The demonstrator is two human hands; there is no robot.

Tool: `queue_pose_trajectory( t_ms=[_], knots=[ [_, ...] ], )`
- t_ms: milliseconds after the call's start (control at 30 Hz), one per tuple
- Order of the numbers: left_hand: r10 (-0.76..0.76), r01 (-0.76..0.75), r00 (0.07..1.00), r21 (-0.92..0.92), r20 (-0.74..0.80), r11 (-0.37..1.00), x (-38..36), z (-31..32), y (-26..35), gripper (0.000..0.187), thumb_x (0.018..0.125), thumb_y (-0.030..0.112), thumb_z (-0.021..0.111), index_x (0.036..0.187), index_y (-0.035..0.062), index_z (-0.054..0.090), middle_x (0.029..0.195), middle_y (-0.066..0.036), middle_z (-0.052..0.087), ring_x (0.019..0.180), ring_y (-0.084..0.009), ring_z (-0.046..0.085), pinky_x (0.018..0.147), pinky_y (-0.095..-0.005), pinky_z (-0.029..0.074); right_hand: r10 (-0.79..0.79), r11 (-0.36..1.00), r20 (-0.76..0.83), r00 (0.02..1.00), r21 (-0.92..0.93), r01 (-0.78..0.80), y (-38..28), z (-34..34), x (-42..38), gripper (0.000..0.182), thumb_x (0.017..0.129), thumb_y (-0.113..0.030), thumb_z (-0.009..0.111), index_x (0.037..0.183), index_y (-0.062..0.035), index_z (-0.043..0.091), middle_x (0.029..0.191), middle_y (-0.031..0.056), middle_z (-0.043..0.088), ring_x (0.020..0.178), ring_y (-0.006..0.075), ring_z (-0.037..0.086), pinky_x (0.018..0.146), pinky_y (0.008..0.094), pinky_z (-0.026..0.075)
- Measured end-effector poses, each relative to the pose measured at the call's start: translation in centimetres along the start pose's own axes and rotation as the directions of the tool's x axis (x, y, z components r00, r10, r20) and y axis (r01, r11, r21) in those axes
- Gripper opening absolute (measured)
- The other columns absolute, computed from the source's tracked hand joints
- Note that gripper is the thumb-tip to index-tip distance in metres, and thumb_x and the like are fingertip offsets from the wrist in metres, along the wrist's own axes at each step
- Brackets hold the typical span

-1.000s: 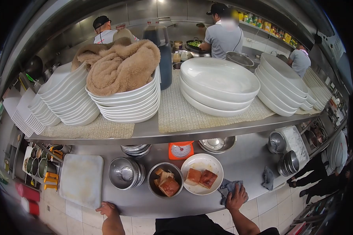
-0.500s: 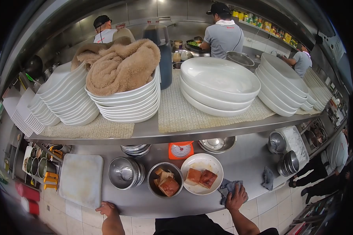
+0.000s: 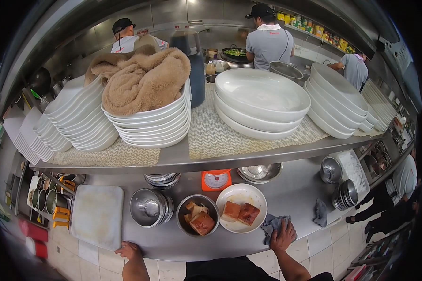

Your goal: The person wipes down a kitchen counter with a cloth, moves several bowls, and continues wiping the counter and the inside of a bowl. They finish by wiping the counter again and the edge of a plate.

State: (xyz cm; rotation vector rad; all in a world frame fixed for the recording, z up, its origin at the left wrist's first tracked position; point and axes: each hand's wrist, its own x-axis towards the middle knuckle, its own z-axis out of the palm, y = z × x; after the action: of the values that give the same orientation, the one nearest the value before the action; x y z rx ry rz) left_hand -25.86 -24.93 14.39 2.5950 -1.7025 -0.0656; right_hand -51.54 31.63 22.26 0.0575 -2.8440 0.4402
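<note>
My right hand [image 3: 283,237] lies on a crumpled grey cloth [image 3: 269,225] at the counter's front edge, its fingers spread. My left hand [image 3: 129,249] rests on the edge beside the lower corner of a white cutting board [image 3: 97,216], fingers apart and holding nothing. Between my hands, nearer the right one, a white plate [image 3: 241,191] bears two pieces of browned, glossy-skinned meat [image 3: 249,213]. Left of it is a metal bowl [image 3: 179,223] with more meat pieces [image 3: 202,223]. An orange scale [image 3: 216,180] stands behind the two dishes.
Stacked metal bowls [image 3: 145,207] stand near the board; more bowls [image 3: 345,195] and another grey cloth [image 3: 320,213] are on the right. A shelf [image 3: 173,161] above carries stacked white dishes [image 3: 262,100] and a brown towel [image 3: 145,82]. Co-workers [image 3: 269,42] stand beyond.
Both my hands and the food stay in place. Beyond the shelf, the middle co-worker's arm has drawn back from the pan of greens, and the co-worker at far right has shifted left.
</note>
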Motion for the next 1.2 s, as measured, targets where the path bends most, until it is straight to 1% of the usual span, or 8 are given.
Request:
queue_pose_trajectory(
  t_ms=[167,400,500,600,667,767,1100,1200],
  knots=[
    [0.088,-0.092,0.996,0.225,0.028,0.97,0.9,0.8,-0.4,0.033,0.095,0.02,0.051,0.126,0.012,0.047,0.126,-0.025,0.033,0.097,-0.0373,0.059,0.07,-0.0459,0.057,-0.006,1.0,0.004,1.0,0.006,0.006,-0.1,-0.2,0.0,0.058,0.079,-0.031,0.053,0.133,-0.0123,0.046,0.14,0.0222,0.041,0.129,0.0409,0.037,0.103,0.0591,0.024],
    [0.105,-0.098,0.994,0.167,-0.031,0.981,-0.1,-0.2,-0.3,0.03,0.093,0.02,0.055,0.121,0.0105,0.051,0.124,-0.027,0.033,0.09,-0.036,0.061,0.068,-0.0438,0.057,-0.014,1.0,0.003,1.0,-0.005,0.014,-0.1,-0.3,0.0,0.057,0.079,-0.031,0.053,0.133,-0.0121,0.047,0.139,0.0224,0.042,0.129,0.0415,0.037,0.103,0.0594,0.024],
    [0.111,-0.128,0.989,0.179,0.1,0.975,-0.5,-1.5,0.1,0.041,0.093,0.019,0.053,0.13,0.0057,0.04,0.137,-0.036,0.02,0.097,-0.0382,0.058,0.066,-0.0432,0.061,-0.019,1.0,-0.002,1.0,-0.012,0.019,0.0,-0.1,0.0,0.057,0.08,-0.032,0.053,0.133,-0.0122,0.047,0.139,0.0225,0.042,0.129,0.0416,0.037,0.103,0.0594,0.024],
    [-0.101,0.098,0.995,-0.154,-0.007,0.983,-1.6,-2.6,0.7,0.03,0.094,0.02,0.052,0.122,0.0118,0.05,0.125,-0.026,0.033,0.093,-0.0371,0.06,0.069,-0.0449,0.057,-0.018,1.0,-0.004,1.0,-0.021,0.018,-0.1,-0.2,0.0,0.057,0.08,-0.032,0.053,0.133,-0.0122,0.047,0.139,0.0225,0.042,0.128,0.0416,0.038,0.104,0.0591,0.024],
    [0.09,-0.093,0.995,0.119,0.032,0.989,-1.0,-1.9,0.0,0.03,0.095,0.02,0.05,0.123,0.0113,0.049,0.126,-0.026,0.032,0.096,-0.0379,0.059,0.07,-0.047,0.057,-0.014,1.0,-0.001,1.0,-0.028,0.014,-0.1,-0.2,0.0,0.057,0.08,-0.032,0.053,0.133,-0.0122,0.047,0.138,0.0225,0.042,0.128,0.0417,0.038,0.104,0.0589,0.024],
    [0.155,-0.161,0.987,0.154,0.054,0.975,-0.5,-1.4,-0.3,0.036,0.092,0.019,0.054,0.123,0.0023,0.045,0.13,-0.034,0.026,0.092,-0.0383,0.06,0.064,-0.0428,0.06,-0.025,0.999,-0.007,1.0,-0.029,0.025,0.0,-0.1,0.0,0.057,0.08,-0.031,0.053,0.133,-0.012,0.047,0.138,0.0226,0.042,0.128,0.0416,0.038,0.103,0.0588,0.024],
    [0.184,-0.182,0.983,0.258,0.017,0.949,0.7,0.4,-0.7,0.046,0.092,0.026,0.056,0.127,-0.0006,0.043,0.135,-0.044,0.021,0.091,-0.0383,0.062,0.07,-0.0369,0.057,-0.014,1.0,-0.002,1.0,-0.014,0.014,0.0,0.0,0.0,0.057,0.08,-0.031,0.052,0.133,-0.0125,0.047,0.139,0.0224,0.042,0.129,0.0411,0.037,0.104,0.0591,0.024],
    [0.156,-0.167,0.986,0.301,0.061,0.939,1.1,1.0,-0.8,0.038,0.095,0.025,0.046,0.128,0.0074,0.044,0.128,-0.026,0.037,0.099,-0.0401,0.058,0.07,-0.0472,0.055,-0.008,1.0,0.008,1.0,-0.02,0.008,0.1,0.0,0.1,0.057,0.08,-0.032,0.052,0.134,-0.0128,0.047,0.139,0.0221,0.041,0.13,0.0407,0.037,0.104,0.0591,0.023]
  ],
)
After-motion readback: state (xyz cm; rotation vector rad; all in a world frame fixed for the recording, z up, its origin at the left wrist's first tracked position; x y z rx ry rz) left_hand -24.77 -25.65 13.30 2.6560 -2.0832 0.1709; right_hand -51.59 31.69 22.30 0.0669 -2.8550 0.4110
